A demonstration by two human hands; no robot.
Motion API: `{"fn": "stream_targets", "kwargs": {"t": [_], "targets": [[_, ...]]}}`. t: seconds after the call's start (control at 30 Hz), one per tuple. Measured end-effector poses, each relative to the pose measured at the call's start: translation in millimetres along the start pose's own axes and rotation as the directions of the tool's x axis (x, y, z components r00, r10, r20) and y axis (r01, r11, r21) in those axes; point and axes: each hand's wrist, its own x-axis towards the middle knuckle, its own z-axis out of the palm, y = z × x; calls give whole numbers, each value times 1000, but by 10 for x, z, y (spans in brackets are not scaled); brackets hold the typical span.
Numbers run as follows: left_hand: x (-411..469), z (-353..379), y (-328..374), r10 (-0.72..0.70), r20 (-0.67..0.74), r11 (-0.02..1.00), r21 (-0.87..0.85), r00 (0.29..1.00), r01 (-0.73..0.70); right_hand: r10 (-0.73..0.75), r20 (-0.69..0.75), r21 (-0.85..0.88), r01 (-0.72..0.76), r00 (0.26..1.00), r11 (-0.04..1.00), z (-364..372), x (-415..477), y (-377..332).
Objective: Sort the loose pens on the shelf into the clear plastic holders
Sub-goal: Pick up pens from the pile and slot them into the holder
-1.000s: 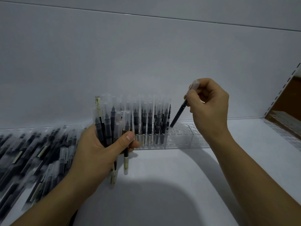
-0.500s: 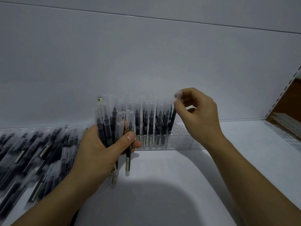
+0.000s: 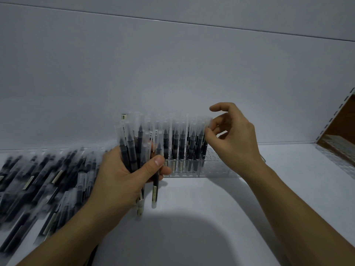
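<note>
Head view: left hand (image 3: 119, 175) grips pen bundle (image 3: 124, 148), right hand (image 3: 234, 137) loose-fingered, empty, at holder (image 3: 217, 167); pull one pen, drop it in upright

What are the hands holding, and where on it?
The left hand grips a bunch of pens round their middles. The right hand is at the cap of the endmost standing pen; whether it pinches is unclear.

one left hand (image 3: 123, 175), one right hand (image 3: 232, 139), one pen-filled clear holder (image 3: 217, 169), loose pens (image 3: 38, 181) too blurred to count.
</note>
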Motion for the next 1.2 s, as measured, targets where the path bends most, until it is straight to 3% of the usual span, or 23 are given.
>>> {"fn": "stream_targets", "kwargs": {"t": [0.2, 0.3, 0.37, 0.53, 0.63, 0.77, 1.2], "targets": [[4, -15, 0, -2, 4, 1000, -2, 1000, 2, 10, -55, -44, -12, 998, 999, 51, -38, 16], [-1, -18, 4, -2, 2, 1000, 3, 1000, 2, -89, -203, -43, 82, 975, 996, 100, -98, -91], [-8, -20, 8, 1, 2, 1000, 8, 1000, -1, -140, -216, 52, 155, 966, 987, 153, -156, -212], [-10, -14, 27, 21, 15, 999, 49, 1000, -22, -94, 61, 402, 62, 994, 914, 343, -339, -448], [-26, 3, 36, 47, 45, 996, 78, 998, -51, -84, 166, 472, -5, 983, 882, 420, -389, -452], [-31, 28, 38, 66, 50, 994, 88, 997, -70, -65, 199, 508, -46, 978, 860, 416, -370, -457], [-14, -2, -3, 13, -55, 995, 96, 998, -8, 24, -30, 470, -7, 999, 883, 77, -62, -252]]}}
